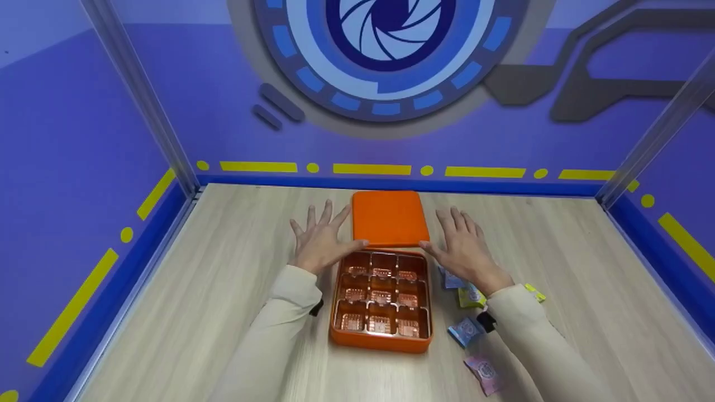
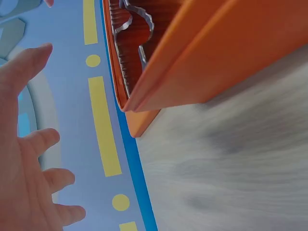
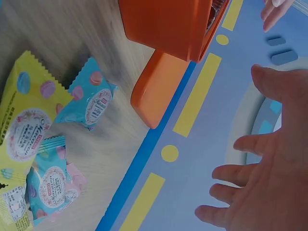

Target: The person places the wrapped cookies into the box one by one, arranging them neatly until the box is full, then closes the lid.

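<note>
An orange box (image 1: 381, 344) sits on the table with a clear plastic divider tray (image 1: 381, 296) of several square, vacant compartments inside. Directly behind it lies the orange lid (image 1: 390, 218), flat side up. My left hand (image 1: 321, 241) hovers at the lid's left side, fingers spread, its thumb near the front left corner. On the other side is my right hand (image 1: 465, 251), fingers extended, thumb by the front right corner. Whether either thumb touches the lid I cannot tell. Both wrist views show the left hand (image 2: 29, 163) and right hand (image 3: 269, 168) holding nothing.
Right of the box lie several wrapped macaron packets, among them a blue packet (image 1: 465, 333), a pink packet (image 1: 484, 375) and a yellow packet (image 1: 471, 296), some partly under the right forearm. Purple-blue panels (image 1: 184, 100) enclose the wooden table (image 1: 240, 223) at back and sides.
</note>
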The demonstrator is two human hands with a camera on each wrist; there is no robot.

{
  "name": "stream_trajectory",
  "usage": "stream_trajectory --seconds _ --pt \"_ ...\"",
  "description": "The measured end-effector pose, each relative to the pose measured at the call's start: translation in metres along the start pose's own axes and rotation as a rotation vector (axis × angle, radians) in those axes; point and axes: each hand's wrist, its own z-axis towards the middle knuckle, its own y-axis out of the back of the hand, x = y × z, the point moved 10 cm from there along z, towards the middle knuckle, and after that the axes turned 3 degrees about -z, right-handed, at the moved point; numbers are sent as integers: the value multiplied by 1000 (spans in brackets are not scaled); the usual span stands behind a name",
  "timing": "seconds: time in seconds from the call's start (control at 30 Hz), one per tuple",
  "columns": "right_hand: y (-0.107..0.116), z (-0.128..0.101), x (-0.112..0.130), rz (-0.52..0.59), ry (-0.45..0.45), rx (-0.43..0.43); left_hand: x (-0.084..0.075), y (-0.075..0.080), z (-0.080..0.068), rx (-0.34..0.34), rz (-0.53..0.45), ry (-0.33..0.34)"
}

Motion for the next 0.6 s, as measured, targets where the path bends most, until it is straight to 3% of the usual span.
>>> stream_trajectory --seconds 0.6 --pt "0 -11 -1 32 -8 -26 12 1 -14 19 -67 23"
